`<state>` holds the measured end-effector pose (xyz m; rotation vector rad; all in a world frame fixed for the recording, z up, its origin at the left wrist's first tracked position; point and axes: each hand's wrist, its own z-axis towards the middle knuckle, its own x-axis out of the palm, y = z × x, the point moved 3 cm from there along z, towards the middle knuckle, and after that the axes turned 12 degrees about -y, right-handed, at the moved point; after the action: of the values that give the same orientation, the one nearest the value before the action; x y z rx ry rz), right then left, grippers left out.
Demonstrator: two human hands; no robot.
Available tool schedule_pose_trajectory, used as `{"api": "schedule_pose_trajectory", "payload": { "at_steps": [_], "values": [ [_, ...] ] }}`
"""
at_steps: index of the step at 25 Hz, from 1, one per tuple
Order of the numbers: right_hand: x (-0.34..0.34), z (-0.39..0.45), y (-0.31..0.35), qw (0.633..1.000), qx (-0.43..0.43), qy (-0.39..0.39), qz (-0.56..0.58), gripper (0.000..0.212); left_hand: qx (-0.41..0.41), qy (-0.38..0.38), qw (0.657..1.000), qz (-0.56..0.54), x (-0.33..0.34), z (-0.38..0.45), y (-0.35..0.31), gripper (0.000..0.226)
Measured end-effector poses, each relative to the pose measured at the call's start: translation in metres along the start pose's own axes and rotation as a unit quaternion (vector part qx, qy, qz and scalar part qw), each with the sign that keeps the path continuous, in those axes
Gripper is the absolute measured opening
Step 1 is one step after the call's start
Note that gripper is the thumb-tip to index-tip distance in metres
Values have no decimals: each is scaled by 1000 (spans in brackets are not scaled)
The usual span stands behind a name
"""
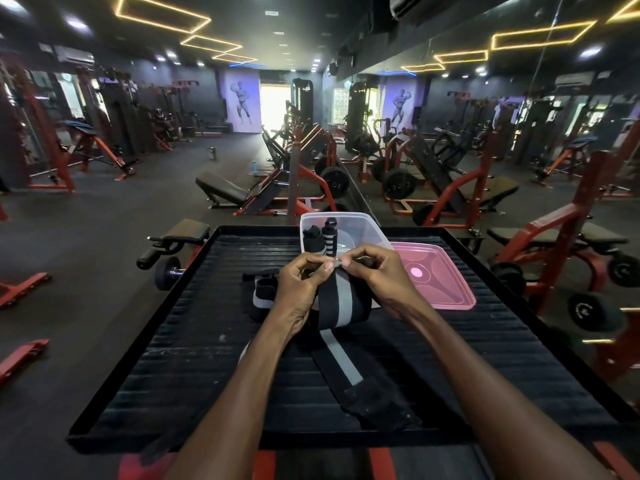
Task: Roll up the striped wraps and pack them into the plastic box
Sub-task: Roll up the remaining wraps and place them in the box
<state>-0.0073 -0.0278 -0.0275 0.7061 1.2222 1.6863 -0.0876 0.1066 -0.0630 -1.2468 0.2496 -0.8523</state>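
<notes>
While you stand in a gym lined with red machines, a black ribbed platform [194,362] carries everything. Your left hand [299,289] and right hand [377,271] pinch one striped wrap [334,299] mid-platform. Two rolled wraps [322,239] sit in the plastic box [360,226] at its far edge.

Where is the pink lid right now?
In the head view, the pink lid lies flat on the black mat, right of the clear box, beside the right hand.

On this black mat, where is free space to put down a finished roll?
The mat lies bare left of the left hand and near right, below the pink lid. The middle is crowded: the right hand, the striped wrap, the plastic box. The box's right half looks free.
</notes>
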Motion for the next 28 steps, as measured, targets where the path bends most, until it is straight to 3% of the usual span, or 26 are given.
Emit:
{"api": "schedule_pose_trajectory", "payload": {
  "at_steps": [7, 15, 20, 24, 28],
  "values": [
    [-5, 6, -6, 999, -41, 20, -27, 12, -16, 5, 1000, 12, -1, -1, 9, 14],
    [-8, 21, -20, 996, -51, 71, -1, 4, -5, -18, 999, 27, -2, -3, 11, 19],
    [-8, 28, -26, 991, -22, 112, 66, 15, 12, -26, 998, 59, 1, 0, 3, 12],
    [-11, 24, -30, 990, 17, 106, 95, 13, 35, -29, 994, 104, 1, -1, 4, 17],
    [-13, 23, -26, 995, -23, 85, 52, 13, 20, -34, 996, 76, -1, -4, 7, 11]
  ]
}}
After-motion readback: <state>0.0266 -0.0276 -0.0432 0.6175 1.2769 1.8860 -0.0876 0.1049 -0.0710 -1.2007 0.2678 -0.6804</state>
